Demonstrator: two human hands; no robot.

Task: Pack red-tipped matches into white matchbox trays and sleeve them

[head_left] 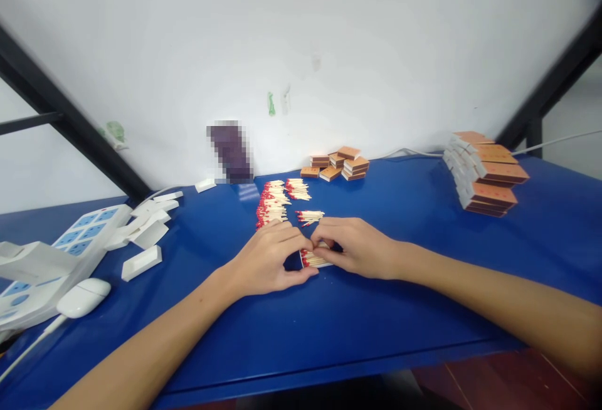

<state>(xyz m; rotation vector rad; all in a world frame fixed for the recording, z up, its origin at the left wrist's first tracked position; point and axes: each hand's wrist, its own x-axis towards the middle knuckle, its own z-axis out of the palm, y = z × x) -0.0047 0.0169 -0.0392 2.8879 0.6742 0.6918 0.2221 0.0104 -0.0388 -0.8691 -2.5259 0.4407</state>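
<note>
My left hand [268,258] and my right hand [356,247] meet at the middle of the blue table [376,310], fingers curled together around a small white tray of red-tipped matches [314,259] that rests on the surface. Only the tray's near end shows between the thumbs. Just beyond the hands lie a small bundle of matches [310,215] and a larger heap of loose matches [275,204].
A pile of closed orange matchboxes [339,163] sits by the wall. A tall stack of matchboxes [484,175] stands at the right. White inner trays [145,234], a power strip [70,247] and a white earbud case [83,298] lie at the left.
</note>
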